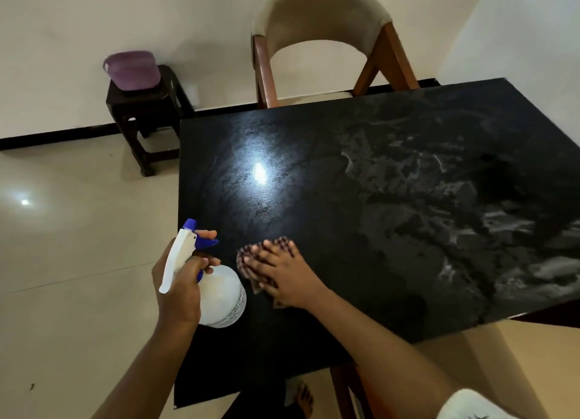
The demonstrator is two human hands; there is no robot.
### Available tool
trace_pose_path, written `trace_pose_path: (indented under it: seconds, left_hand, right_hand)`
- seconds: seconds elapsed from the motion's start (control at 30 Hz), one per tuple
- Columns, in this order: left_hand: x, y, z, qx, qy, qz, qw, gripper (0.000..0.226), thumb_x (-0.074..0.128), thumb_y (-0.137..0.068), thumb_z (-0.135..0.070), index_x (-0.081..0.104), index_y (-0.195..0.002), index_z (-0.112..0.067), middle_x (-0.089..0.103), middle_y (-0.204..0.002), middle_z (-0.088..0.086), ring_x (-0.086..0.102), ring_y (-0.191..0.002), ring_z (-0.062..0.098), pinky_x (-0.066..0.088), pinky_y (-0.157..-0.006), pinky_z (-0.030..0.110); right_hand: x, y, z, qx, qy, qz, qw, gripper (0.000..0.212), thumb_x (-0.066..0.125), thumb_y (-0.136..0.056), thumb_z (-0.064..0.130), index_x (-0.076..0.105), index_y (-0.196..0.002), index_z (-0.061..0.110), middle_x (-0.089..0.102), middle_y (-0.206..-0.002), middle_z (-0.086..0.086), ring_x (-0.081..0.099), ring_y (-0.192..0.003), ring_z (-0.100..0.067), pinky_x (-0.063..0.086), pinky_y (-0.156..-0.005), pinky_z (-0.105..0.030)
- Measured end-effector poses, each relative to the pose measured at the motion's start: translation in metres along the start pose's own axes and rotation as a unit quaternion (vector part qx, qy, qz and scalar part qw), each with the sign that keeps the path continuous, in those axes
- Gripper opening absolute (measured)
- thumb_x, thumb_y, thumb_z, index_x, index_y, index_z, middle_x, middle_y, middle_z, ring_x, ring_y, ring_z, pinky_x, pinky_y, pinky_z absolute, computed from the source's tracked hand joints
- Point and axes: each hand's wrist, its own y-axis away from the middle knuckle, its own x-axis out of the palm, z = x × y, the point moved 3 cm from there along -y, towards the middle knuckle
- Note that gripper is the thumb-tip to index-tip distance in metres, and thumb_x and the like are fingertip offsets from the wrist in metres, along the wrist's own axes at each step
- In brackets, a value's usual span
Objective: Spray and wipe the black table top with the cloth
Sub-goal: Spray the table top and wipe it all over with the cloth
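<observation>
The black table top fills the middle and right of the view, with grey wet streaks across its right half and a lamp glare near its left. My left hand grips a white spray bottle with a blue nozzle and trigger, held over the table's left edge, one finger on the trigger. My right hand lies flat, fingers spread, pressing a checked brown cloth onto the table just right of the bottle. Most of the cloth is hidden under the hand.
A beige chair with wooden legs stands at the table's far side. A dark stool holding a purple container sits by the wall at left. Pale tiled floor lies left of the table. My bare foot shows below the near edge.
</observation>
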Motion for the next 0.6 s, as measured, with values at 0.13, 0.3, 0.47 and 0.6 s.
trace_pose_path:
  seconds: [0.13, 0.3, 0.47, 0.6]
  left_hand:
    - [-0.007, -0.016, 0.006, -0.006, -0.005, -0.020, 1.000, 0.044, 0.042, -0.080, 0.009, 0.069, -0.097, -0.021, 0.071, -0.101, 0.006, 0.064, -0.062, 0.018, 0.053, -0.062, 0.027]
    - [-0.012, -0.017, 0.012, -0.025, -0.002, -0.025, 0.999, 0.036, 0.043, -0.077, 0.004, 0.065, -0.105, -0.002, 0.070, -0.104, 0.009, 0.063, -0.064, 0.017, 0.053, -0.061, 0.022]
    - [-0.004, 0.018, 0.020, -0.055, 0.004, 0.016, 0.998, 0.033, 0.046, -0.080, 0.006, 0.067, -0.100, -0.009, 0.072, -0.102, 0.006, 0.063, -0.065, 0.015, 0.055, -0.063, 0.022]
    - [0.011, 0.047, 0.019, -0.061, -0.001, 0.047, 0.997, 0.033, 0.049, -0.074, -0.008, 0.069, -0.099, -0.016, 0.072, -0.098, 0.003, 0.064, -0.069, 0.018, 0.054, -0.069, 0.029]
  right_hand:
    - [0.021, 0.015, 0.010, -0.019, -0.001, -0.014, 1.000, 0.054, 0.035, -0.088, 0.038, 0.043, -0.140, 0.029, 0.045, -0.146, 0.001, 0.037, -0.137, -0.026, 0.020, -0.111, -0.055]
    - [0.022, 0.028, 0.001, 0.055, -0.020, -0.017, 0.998, 0.054, 0.034, -0.087, 0.029, 0.043, -0.140, 0.027, 0.044, -0.147, 0.000, 0.036, -0.138, -0.026, 0.025, -0.113, -0.055]
    - [0.018, 0.088, -0.051, 0.265, -0.021, -0.003, 0.964, 0.067, 0.053, -0.087, 0.024, 0.026, -0.148, 0.032, 0.027, -0.155, 0.004, 0.023, -0.143, -0.021, 0.014, -0.118, -0.047]
    - [-0.004, 0.141, -0.091, 0.394, -0.061, -0.036, 0.916, 0.061, 0.043, -0.095, 0.012, 0.021, -0.151, 0.025, 0.021, -0.158, 0.000, 0.022, -0.143, -0.018, 0.021, -0.117, -0.039]
